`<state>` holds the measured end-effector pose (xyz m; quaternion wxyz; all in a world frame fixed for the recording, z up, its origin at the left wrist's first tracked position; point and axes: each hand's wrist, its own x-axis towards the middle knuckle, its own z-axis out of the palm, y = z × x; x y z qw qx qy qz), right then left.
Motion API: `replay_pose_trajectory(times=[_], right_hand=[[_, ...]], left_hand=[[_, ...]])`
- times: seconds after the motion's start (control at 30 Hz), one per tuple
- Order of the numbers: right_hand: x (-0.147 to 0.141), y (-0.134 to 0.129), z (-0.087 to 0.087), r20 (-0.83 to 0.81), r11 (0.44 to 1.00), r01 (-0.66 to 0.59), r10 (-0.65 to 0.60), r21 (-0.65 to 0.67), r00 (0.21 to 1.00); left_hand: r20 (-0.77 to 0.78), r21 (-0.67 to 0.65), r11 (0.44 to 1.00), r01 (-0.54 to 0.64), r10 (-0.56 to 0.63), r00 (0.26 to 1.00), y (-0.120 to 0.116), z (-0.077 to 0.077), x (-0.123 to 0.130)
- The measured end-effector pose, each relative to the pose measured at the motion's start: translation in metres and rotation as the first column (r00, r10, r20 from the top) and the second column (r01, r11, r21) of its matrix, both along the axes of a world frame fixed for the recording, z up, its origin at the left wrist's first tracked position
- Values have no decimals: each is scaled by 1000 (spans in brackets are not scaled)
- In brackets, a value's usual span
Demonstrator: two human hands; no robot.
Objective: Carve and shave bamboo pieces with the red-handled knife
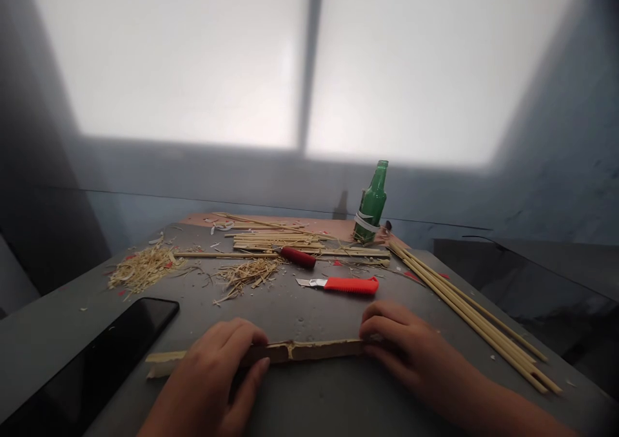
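A split length of bamboo (322, 352) lies crosswise near the front of the grey table, its hollow inner side and a node showing between my hands. My left hand (215, 366) wraps over its left part, thumb in front and fingers behind; the pale left end sticks out past the hand. At the right end, my right hand (406, 340) grips it between thumb and fingers, which hide that tip. Beyond the bamboo, a red utility knife (351, 285) lies with its blade out to the left. Behind that rests a tool with a dark red handle (298, 257).
A black phone (101, 359) lies at the left. Two heaps of shavings (142, 268) and several bamboo sticks (271, 240) cover the back. Long bamboo rods (474, 314) run along the right edge. A green bottle (371, 208) stands at the far side, before the wall.
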<state>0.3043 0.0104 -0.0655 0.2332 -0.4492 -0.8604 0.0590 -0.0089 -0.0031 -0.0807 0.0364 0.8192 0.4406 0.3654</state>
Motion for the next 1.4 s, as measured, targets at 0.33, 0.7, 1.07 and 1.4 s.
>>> replay_pose_trajectory(times=[0.33,0.7,1.07,1.4], right_hand=[[0,-2,-1,-24,999,-8,6,-54,1000],[0,-3,1,18,995,11,-9,-99,1000],[0,1,1,18,998,10,-9,-63,1000],[11,3,10,-173,961,237,-212,144,962]], left_hand=[[-3,3,1000,0,0,1000,-1,-3,0],[-10,-53,998,-31,31,999,-3,2,3],[-176,13,1000,-22,24,984,-3,6,-2],[-354,67,994,-86,104,930,-2,-2,-6]])
